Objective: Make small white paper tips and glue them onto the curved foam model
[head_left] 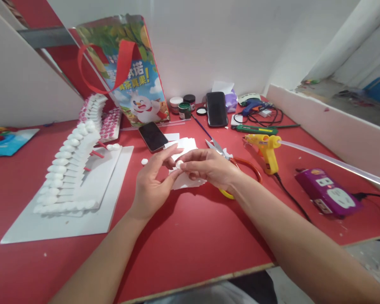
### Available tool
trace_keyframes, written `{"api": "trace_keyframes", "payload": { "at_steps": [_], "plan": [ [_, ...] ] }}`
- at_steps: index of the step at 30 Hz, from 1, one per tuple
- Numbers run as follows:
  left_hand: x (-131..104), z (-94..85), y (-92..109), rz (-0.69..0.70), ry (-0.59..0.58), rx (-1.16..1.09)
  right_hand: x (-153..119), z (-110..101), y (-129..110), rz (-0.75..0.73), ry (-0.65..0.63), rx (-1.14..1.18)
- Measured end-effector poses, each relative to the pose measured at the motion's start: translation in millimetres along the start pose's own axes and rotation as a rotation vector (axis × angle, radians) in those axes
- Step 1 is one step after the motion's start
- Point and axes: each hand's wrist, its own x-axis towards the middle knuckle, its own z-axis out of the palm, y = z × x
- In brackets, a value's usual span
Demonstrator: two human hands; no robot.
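Observation:
Over a stack of white paper pieces [185, 145], my left hand [154, 179] and my right hand [210, 166] meet fingertip to fingertip. Between them they pinch a small white ball [179, 164]; its material is hard to make out. My right thumb and forefinger press on it from the right, my left fingers from the left. Another small white ball [144, 161] lies on the red table just left of my left hand. Partly under my right wrist are scissors [249, 164] with orange and yellow handles, blades pointing away.
At left, a white board [114, 207] bears a curved row of white folded pieces [63, 162]. A phone [153, 136], paint jars [185, 110], a black device [216, 109] and a gift bag [145, 97] stand behind. Right are a yellow glue gun [265, 152] and purple power strip [329, 192].

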Motion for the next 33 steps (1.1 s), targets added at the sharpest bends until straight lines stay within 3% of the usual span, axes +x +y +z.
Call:
{"api": "trace_keyframes", "payload": {
  "at_steps": [5, 16, 28, 33],
  "plan": [
    [0.8, -0.1, -2.9, 0.084, 0.025, 0.094, -0.2, 0.7, -0.4, -0.001, 0.029, 0.045],
    [-3.9, 3.5, -3.8, 0.018, 0.021, 0.009, -3.3, 1.8, -4.2, 0.064, -0.002, -0.001],
    [-9.0, 7.4, 2.5, -0.004, -0.026, 0.103, -3.0, 6.3, 3.3, 0.017, 0.137, -0.136],
    [-9.3, 7.8, 3.2, -0.025, 0.011, 0.05, -6.8, 3.0, -6.6, 0.088, 0.043, -0.113]
  ]
}}
